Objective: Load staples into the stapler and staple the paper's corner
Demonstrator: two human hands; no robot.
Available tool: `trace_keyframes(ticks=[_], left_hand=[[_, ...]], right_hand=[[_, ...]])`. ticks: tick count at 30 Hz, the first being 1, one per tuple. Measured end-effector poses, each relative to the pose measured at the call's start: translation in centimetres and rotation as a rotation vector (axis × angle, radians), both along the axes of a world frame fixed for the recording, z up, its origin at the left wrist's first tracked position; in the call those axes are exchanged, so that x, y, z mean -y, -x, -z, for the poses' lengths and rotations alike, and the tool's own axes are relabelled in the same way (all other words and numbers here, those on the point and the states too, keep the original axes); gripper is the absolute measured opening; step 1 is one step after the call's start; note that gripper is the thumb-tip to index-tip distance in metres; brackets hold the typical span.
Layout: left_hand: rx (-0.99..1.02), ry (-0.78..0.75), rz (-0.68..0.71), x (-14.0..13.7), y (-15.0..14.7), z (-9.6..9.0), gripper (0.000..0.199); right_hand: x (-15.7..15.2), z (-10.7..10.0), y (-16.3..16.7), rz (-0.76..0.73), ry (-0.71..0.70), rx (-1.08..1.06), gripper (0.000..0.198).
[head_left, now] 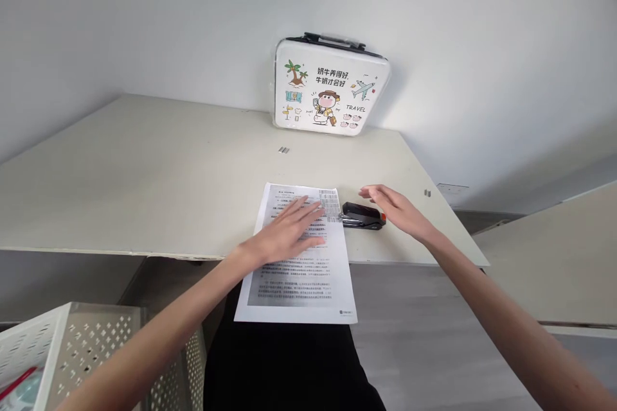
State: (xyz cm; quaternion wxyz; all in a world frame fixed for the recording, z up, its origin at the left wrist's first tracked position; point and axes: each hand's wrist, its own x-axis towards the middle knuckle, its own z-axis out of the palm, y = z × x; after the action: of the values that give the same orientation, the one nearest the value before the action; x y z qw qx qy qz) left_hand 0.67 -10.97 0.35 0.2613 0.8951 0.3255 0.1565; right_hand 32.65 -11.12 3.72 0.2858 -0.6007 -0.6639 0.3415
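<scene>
A printed sheet of paper (299,289) lies partly on the table, its lower half hanging past the front edge toward my lap. My left hand (284,234) rests flat on it with the fingers spread. Against the paper's right edge sits a black stapler (364,216) with an orange-red rear end, its front tip at the sheet's margin. My right hand (398,209) hovers just above and right of the stapler's back, fingers stretched out and holding nothing. Whether it touches the stapler I cannot tell.
A white cartoon-printed case (332,87) leans against the wall at the back of the table (144,173). Small staple strips (283,150) lie in front of it, and more staples (427,192) near the right edge. A white perforated basket (91,340) stands at lower left.
</scene>
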Motion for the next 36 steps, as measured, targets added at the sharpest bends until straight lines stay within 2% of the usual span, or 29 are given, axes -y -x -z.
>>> trace_keyframes(ticks=[3, 6, 12, 18, 26, 36], left_hand=[[-0.069, -0.025, 0.040, -3.1, -2.2, 1.5, 0.083], [-0.103, -0.040, 0.077, -4.0, -3.7, 2.3, 0.089], [-0.117, -0.078, 0.045, -3.7, -5.2, 2.8, 0.093], [-0.143, -0.091, 0.007, -3.4, -6.2, 3.1, 0.092], [-0.121, -0.118, 0.024, -3.1, -7.1, 3.5, 0.088], [-0.201, -0.138, 0.026, -3.0, -7.4, 2.9, 0.088]], right_hand=[[-1.8, -0.1, 2.2, -0.014, -0.024, 0.092, 0.064], [-3.1, 0.4, 4.0, -0.083, 0.000, 0.145, 0.071], [-3.7, 1.0, 5.0, -0.127, 0.051, 0.212, 0.072], [-3.4, 0.8, 5.3, -0.136, 0.047, 0.236, 0.065], [-3.2, 0.4, 6.1, -0.139, 0.027, 0.340, 0.062], [-3.3, 0.0, 6.4, -0.148, 0.043, 0.482, 0.065]])
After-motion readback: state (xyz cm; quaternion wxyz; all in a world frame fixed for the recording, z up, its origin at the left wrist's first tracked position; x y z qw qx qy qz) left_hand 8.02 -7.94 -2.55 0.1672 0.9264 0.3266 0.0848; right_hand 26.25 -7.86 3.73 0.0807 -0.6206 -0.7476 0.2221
